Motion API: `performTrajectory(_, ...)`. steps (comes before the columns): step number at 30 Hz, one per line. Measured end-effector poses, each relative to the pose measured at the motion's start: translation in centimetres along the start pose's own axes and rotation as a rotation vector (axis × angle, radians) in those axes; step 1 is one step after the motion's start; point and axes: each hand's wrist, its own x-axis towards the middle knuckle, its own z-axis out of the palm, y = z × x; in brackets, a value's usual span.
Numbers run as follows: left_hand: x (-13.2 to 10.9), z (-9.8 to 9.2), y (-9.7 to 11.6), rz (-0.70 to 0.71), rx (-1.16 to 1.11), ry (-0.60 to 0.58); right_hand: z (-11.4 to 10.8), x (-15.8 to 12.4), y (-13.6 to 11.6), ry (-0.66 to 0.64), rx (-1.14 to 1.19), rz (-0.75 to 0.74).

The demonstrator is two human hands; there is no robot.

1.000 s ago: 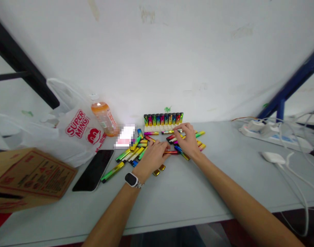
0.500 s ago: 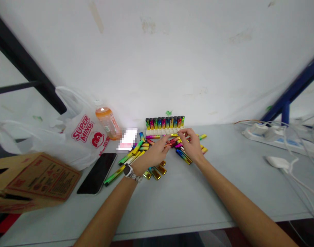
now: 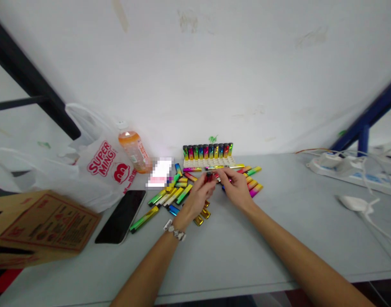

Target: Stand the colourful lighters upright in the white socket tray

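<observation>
Red lighter (image 3: 210,177) in my left hand (image 3: 199,195), fingers pinching it! Right hand (image 3: 236,187) at three o'clock, its fingers too blurred to tell; upright lighters (image 3: 208,151) at twelve.

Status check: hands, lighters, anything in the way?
Left hand: holding a red lighter, black top showing. Right hand: close beside it, grip unclear. Upright lighters: lined up in white rack. Loose lighters: scattered around both hands.

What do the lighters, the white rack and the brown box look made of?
Lighters: metal or coated plastic, given their glossy, mirror-like colours. White rack: perhaps plastic, being evenly pale; finish too small to tell. Brown box: likely cardboard, matte, with tan sides and cut slots.
</observation>
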Motion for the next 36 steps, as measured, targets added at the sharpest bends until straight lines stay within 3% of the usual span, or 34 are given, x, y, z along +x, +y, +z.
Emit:
performTrajectory(4,0.0,0.5,0.4,-0.053,-0.154,0.076,0.2,-0.3,0.1,0.001,-0.019,0.032)
performTrajectory(8,0.0,1.1,0.4,-0.045,0.003,0.274,0.5,-0.6,0.1,-0.04,-0.047,0.034)
performTrajectory(10,0.0,1.2,0.2,-0.007,0.05,0.311,0.7,-0.7,0.0,-0.054,-0.057,0.033)
performTrajectory(14,-0.1,1.3,0.1,0.031,0.056,0.286,0.9,-1.0,-0.2,-0.067,-0.057,0.029)
performTrajectory(25,-0.9,1.4,1.3,-0.065,-0.12,0.211,0.6,-1.2,0.2,-0.086,-0.014,0.073)
performTrajectory(36,-0.4,1.2,0.1,-0.011,0.082,0.275,0.7,-1.3,0.5,-0.107,0.068,0.084)
